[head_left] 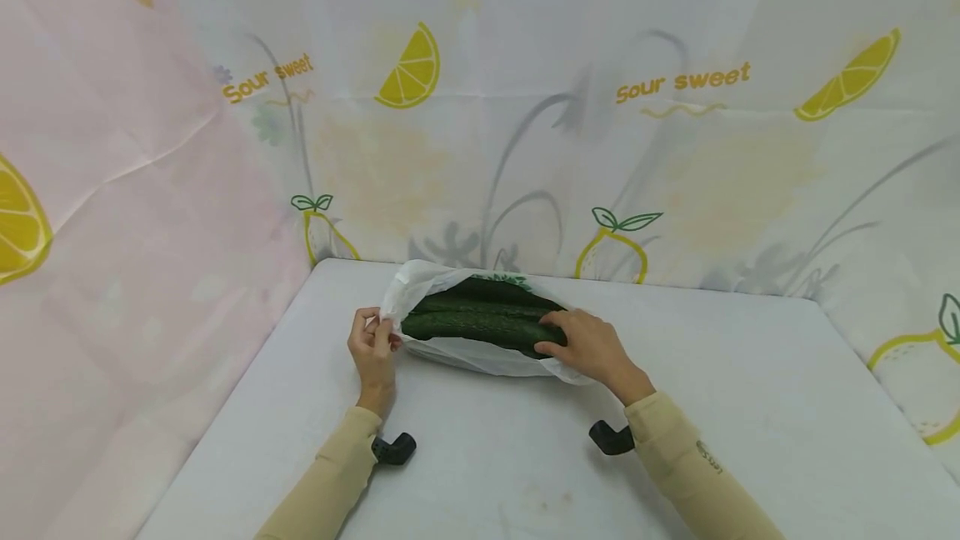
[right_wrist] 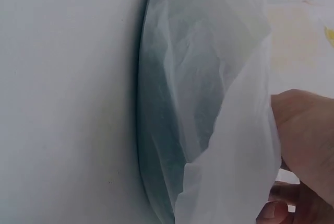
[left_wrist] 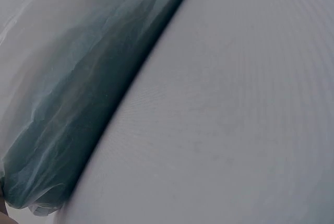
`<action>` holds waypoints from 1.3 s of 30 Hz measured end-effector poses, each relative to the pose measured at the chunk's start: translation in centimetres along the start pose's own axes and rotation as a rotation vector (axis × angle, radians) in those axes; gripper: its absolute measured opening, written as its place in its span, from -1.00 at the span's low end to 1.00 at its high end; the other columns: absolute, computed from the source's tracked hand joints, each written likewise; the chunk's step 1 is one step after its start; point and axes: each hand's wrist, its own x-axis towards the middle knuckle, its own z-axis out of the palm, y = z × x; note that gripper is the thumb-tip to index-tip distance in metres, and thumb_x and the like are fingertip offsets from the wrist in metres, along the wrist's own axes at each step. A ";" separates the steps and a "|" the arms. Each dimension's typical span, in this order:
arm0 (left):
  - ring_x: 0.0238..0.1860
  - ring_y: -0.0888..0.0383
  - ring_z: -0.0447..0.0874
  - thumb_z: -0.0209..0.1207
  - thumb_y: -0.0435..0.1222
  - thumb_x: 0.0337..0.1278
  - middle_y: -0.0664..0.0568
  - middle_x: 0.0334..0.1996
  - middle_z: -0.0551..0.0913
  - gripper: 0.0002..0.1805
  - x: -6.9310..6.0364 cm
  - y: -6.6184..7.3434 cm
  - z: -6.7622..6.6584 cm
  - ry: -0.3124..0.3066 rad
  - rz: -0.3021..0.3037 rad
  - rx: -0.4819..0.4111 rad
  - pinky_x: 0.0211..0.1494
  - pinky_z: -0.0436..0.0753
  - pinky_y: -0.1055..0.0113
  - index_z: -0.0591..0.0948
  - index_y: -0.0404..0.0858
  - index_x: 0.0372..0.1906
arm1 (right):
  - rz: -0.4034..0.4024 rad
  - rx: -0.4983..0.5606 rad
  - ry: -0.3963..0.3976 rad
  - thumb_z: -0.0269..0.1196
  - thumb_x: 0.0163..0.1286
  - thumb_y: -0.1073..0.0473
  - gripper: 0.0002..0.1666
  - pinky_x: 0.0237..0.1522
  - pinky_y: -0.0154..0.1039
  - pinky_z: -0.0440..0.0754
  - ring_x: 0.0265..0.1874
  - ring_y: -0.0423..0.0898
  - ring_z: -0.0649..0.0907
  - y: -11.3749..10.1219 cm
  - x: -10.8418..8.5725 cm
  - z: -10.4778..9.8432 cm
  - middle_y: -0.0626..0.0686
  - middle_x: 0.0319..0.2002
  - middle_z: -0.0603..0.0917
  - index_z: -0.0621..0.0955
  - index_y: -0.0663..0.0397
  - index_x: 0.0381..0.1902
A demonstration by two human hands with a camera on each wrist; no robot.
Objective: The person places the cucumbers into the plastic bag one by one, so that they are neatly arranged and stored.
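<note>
Dark green cucumbers (head_left: 480, 327) lie side by side in a thin white plastic bag (head_left: 480, 361), whose wide mouth faces up. At the bag's left end my left hand (head_left: 372, 354) pinches the rim between thumb and fingers. My right hand (head_left: 596, 346) reaches in at the other end, fingers and thumb curled around the end of the front cucumber. In the left wrist view, green shows through the plastic bag (left_wrist: 88, 88). The right wrist view has the bag's crumpled side (right_wrist: 229, 130) partly covering my right hand (right_wrist: 308, 140).
The bag rests on a white tabletop (head_left: 495, 448), towards its back edge. Behind and at the sides hangs a pale cloth (head_left: 510, 157) printed with lemons and lettering. A black device (head_left: 394, 448) sits at the left wrist, another (head_left: 611, 437) at the right.
</note>
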 end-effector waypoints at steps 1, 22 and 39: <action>-0.70 0.26 0.44 -0.05 -0.54 0.20 -0.33 -0.44 0.61 -0.86 0.0 0.0 0.0 0.001 0.002 0.001 -0.62 0.49 0.41 0.38 -0.62 -0.22 | -0.004 0.004 0.010 0.29 0.19 -0.18 -0.46 -0.22 -0.03 0.64 -0.10 0.02 0.66 0.0 0.0 0.1 0.02 -0.03 0.68 0.59 -0.07 0.07; -0.71 0.21 0.46 -0.05 -0.54 0.20 -0.18 -0.55 0.62 -0.90 0.1 -1.3 -0.2 -0.017 -0.010 -0.009 -0.63 0.51 0.41 0.40 -0.57 -0.24 | 0.085 0.113 0.154 0.29 0.21 -0.12 -0.45 -0.12 0.02 0.63 0.05 0.05 0.60 -0.1 -1.3 2.4 0.04 0.08 0.63 0.56 -0.08 0.14; -0.68 0.19 0.45 -0.03 -0.49 0.25 0.03 -0.61 0.61 -0.87 0.6 -2.1 -0.3 -0.057 -0.038 -0.006 -0.59 0.49 0.43 0.42 -0.54 -0.21 | 0.059 0.293 0.298 0.24 0.31 0.09 -0.49 -0.11 -0.07 0.60 0.04 0.05 0.55 0.1 -2.4 2.7 0.11 0.10 0.53 0.49 0.07 0.20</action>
